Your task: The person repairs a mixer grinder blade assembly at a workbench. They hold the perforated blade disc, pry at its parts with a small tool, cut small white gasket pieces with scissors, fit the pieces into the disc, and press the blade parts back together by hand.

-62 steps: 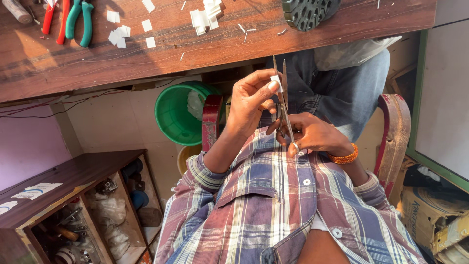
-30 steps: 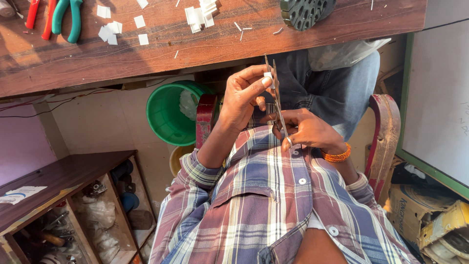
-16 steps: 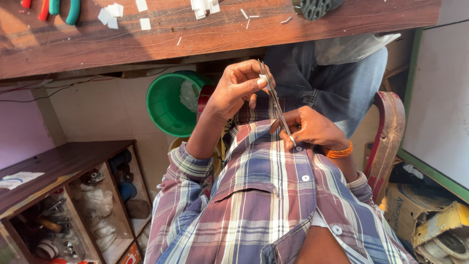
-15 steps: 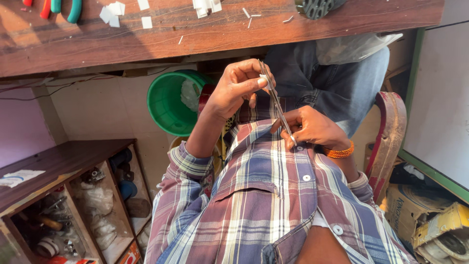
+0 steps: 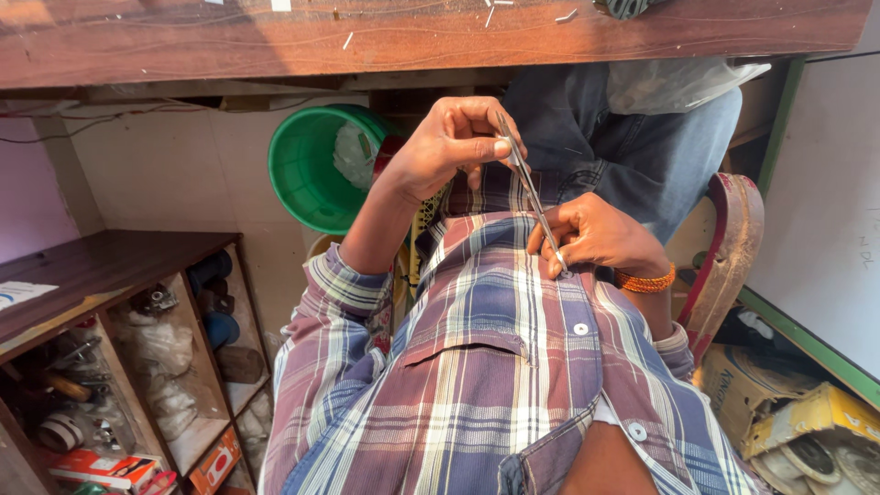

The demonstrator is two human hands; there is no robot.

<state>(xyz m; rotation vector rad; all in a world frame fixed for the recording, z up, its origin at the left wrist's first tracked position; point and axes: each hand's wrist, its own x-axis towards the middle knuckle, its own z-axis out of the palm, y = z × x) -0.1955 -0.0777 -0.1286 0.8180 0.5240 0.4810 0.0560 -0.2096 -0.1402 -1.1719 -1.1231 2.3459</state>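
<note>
My left hand pinches the upper end of slim metal tweezers between thumb and fingers, just under the bench edge. My right hand, with an orange band at the wrist, rests on my plaid shirt and grips the tweezers' lower end. The tip points down at the shirt's button strip, near a white button. Whether the tweezers hold anything is too small to see.
A wooden workbench with small white scraps runs across the top. Below it sit a green bucket, my jeans-clad legs and a red-rimmed chair. A cluttered wooden shelf unit stands at left; cardboard boxes at lower right.
The view has tilted down, so the pliers and most white scraps on the bench have slid out of sight. Both hands keep hold of the tweezers at my chest.
</note>
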